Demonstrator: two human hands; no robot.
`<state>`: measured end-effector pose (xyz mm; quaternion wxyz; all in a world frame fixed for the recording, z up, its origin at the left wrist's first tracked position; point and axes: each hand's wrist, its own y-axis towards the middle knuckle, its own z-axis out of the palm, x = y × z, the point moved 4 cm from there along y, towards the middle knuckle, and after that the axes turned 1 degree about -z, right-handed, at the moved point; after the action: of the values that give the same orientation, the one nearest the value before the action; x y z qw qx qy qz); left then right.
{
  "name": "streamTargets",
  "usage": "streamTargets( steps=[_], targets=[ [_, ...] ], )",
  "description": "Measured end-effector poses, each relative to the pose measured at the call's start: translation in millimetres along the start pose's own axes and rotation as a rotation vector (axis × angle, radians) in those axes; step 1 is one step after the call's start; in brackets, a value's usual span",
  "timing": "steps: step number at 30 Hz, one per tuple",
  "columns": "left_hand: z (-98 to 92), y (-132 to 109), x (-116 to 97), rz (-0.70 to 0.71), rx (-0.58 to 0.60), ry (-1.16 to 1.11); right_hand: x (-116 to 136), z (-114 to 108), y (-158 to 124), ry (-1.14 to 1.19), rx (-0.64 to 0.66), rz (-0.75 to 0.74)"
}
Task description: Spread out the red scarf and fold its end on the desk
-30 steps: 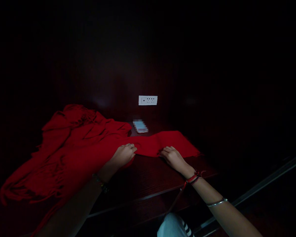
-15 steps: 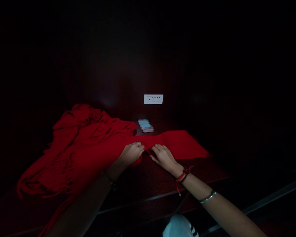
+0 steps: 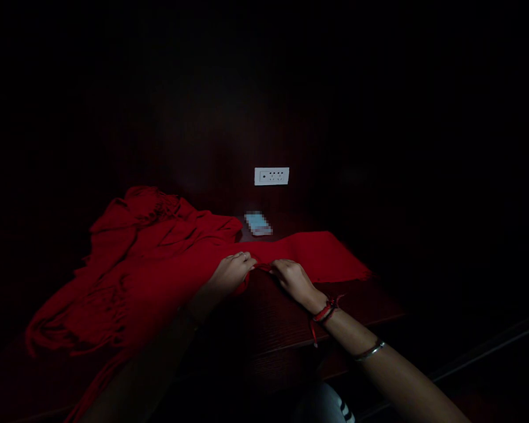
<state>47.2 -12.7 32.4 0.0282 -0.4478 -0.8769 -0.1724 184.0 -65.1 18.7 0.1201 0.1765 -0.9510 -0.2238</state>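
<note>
A red fringed scarf (image 3: pixel 171 276) lies across the dark wooden surface, heaped in loose folds on the left and flat in a folded strip on the right. My left hand (image 3: pixel 234 271), with a ring on one finger, pinches the scarf's near edge around the middle. Close beside it, my right hand (image 3: pixel 294 282) grips the same edge, its fingers curled. A short stretch of red cloth runs between the two hands. The fingertips of both are partly hidden in the fabric.
Behind the scarf lies a phone-like flat object (image 3: pixel 258 224), blurred out. A white socket panel (image 3: pixel 271 176) is set in the dark back wall. The wooden surface (image 3: pixel 273 320) ends at a front edge, with a pale striped garment (image 3: pixel 324 405) below it.
My right hand's fingers have closed on the scarf's edge, and the cloth between my hands looks straighter. The view has shifted slightly and become darker.
</note>
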Motion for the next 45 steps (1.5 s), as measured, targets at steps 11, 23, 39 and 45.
streamTargets(
  steps=[11, 23, 39, 45],
  targets=[
    [-0.9, 6, -9, 0.029, 0.005, -0.020, -2, -9, -2, -0.049, -0.083, -0.052],
    [-0.3, 4, -4, 0.075, 0.047, 0.005, -5, -3, -4, 0.012, 0.003, -0.057],
    [3.7, -4, -7, 0.181, 0.146, -0.190, 2, -8, -10, -0.003, 0.143, -0.205],
    [8.2, -13, -6, 0.217, 0.083, -0.196, 9, -8, -14, -0.141, 0.172, -0.260]
  ],
)
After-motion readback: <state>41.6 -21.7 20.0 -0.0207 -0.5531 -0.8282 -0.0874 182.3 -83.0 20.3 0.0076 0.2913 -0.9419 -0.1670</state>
